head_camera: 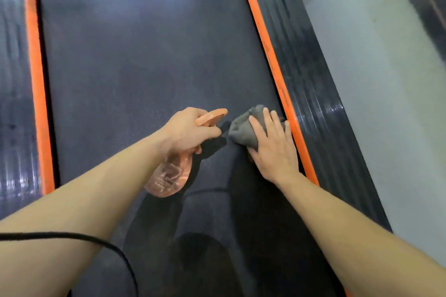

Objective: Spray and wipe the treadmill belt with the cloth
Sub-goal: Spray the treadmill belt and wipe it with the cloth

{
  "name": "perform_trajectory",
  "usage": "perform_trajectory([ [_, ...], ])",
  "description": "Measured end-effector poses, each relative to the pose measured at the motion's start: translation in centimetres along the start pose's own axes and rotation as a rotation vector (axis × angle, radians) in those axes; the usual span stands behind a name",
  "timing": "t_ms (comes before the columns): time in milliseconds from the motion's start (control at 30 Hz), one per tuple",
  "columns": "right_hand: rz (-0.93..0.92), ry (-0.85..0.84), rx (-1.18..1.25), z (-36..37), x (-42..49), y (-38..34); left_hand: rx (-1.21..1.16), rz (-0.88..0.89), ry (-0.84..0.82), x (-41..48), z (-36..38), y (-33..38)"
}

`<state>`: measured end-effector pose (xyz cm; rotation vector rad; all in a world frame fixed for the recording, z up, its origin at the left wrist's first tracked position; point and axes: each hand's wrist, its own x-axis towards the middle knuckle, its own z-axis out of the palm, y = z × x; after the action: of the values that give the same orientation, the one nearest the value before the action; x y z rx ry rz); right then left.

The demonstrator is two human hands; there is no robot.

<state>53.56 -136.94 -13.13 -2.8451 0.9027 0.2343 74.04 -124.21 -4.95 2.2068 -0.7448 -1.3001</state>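
Pressing down flat, the right hand (275, 149) pins a crumpled grey cloth (246, 128) to the dark treadmill belt (144, 55), fingers spread, hard against the right orange edge strip (272, 60); just beside it, the left hand (188, 130) is wrapped tight around the neck of a translucent orange spray bottle (170, 176), nozzle aimed at the cloth; a black cable (96, 240) crosses the left forearm.

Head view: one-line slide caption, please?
Left hand holds spray bottle; right hand presses grey cloth on treadmill belt.
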Motion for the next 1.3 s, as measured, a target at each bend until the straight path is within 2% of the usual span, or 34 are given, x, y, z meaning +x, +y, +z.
perform_trajectory([
  [100, 0.044, 0.043, 0.025, -1.9, 10.0, -0.6, -0.041, 0.012, 0.010, 0.8, -0.6, 0.0],
  [167, 0.082, 0.059, 0.053, -2.2, 12.8, -1.4, -0.045, 0.019, 0.023, 1.1, -1.1, 0.3],
  [233, 0.101, 0.090, 0.079, -2.1, 11.1, -1.9, -0.024, 0.012, 0.018, 0.8, -1.2, 0.8],
  [300, 0.113, 0.090, 0.080, -1.8, 5.5, -2.0, 0.006, 0.016, 0.001, 0.6, -1.2, 1.5],
  [467, 0.128, -0.085, 0.007, -1.4, -6.6, -0.9, 0.058, 0.003, -0.023, 0.6, -1.8, 2.8],
  [567, 0.140, -0.072, 0.006, -1.6, -6.1, -0.5, 0.022, -0.001, -0.028, 1.6, -2.5, 3.4],
  [700, 0.281, 0.006, 0.142, -1.0, -4.4, -2.8, 0.023, 0.027, -0.076, 3.4, -3.0, 4.3],
  [800, 0.329, 0.064, 0.154, 0.1, -4.7, -3.5, 0.052, 0.017, -0.040, 4.6, -2.4, 4.9],
  [1000, 0.298, 0.075, 0.128, 0.0, -5.1, -3.4, 0.028, -0.012, -0.068, 4.8, -1.1, 5.2],
  [1133, 0.136, 0.118, 0.136, -0.8, 0.1, -2.5, -0.011, -0.008, -0.003, 4.2, -1.0, 4.3],
  [1200, 0.068, 0.147, 0.093, -1.7, 6.4, -1.8, -0.023, -0.004, 0.036, 4.3, -1.2, 3.8],
  [1300, 0.041, 0.105, 0.070, -3.5, 15.5, -1.6, -0.006, 0.000, 0.043, 4.2, -1.2, 3.4],
])
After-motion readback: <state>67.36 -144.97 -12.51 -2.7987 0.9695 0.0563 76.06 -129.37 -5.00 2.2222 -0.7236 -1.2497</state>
